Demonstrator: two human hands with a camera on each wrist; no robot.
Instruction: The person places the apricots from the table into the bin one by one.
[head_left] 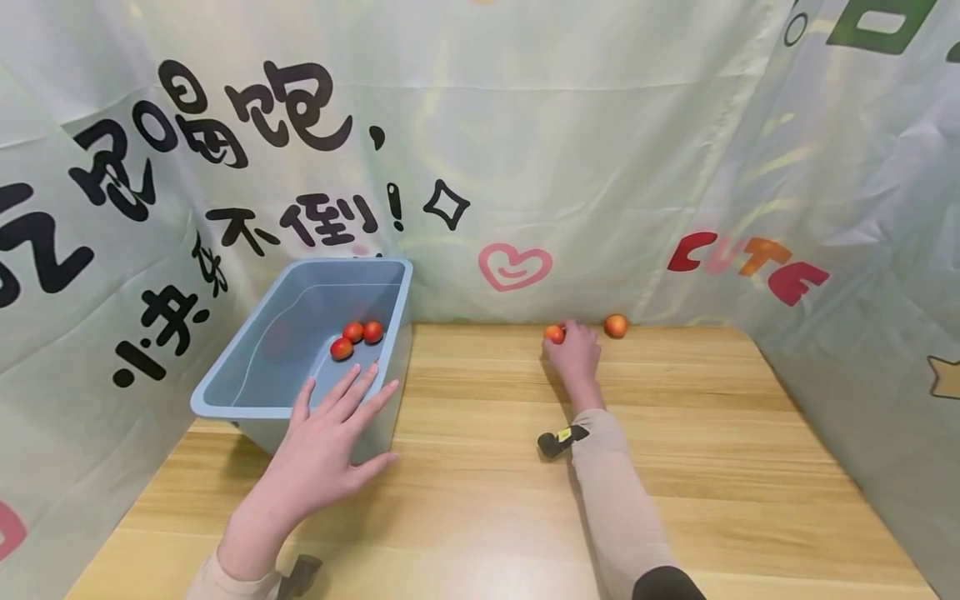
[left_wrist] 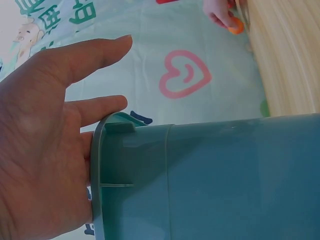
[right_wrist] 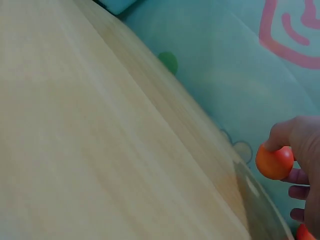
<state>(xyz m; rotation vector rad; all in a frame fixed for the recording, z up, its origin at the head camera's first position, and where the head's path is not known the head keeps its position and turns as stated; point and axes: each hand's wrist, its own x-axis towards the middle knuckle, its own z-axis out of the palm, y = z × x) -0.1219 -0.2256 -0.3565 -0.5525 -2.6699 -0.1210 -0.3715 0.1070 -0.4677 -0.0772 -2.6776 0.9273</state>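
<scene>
At the table's back edge, my right hand [head_left: 579, 354] pinches a small orange-red tomato [head_left: 554, 334] between thumb and fingers. The right wrist view shows the held tomato [right_wrist: 274, 162] close up, with part of another tomato [right_wrist: 305, 233] at the lower corner. That other tomato [head_left: 616, 326] lies just right of the hand in the head view. On the left, my left hand [head_left: 318, 454] has its fingers spread over the near right corner of a blue plastic bin [head_left: 255, 412]. In the left wrist view its straight fingers lie along the bin's rim [left_wrist: 96, 170]. Three tomatoes [head_left: 352, 332] sit inside the bin.
A light wooden table [head_left: 480, 467] carries everything. Printed fabric [head_left: 585, 150] hangs behind it and along both sides, close to the table's edges. Small dark cameras [head_left: 558, 442] are strapped at the wrists.
</scene>
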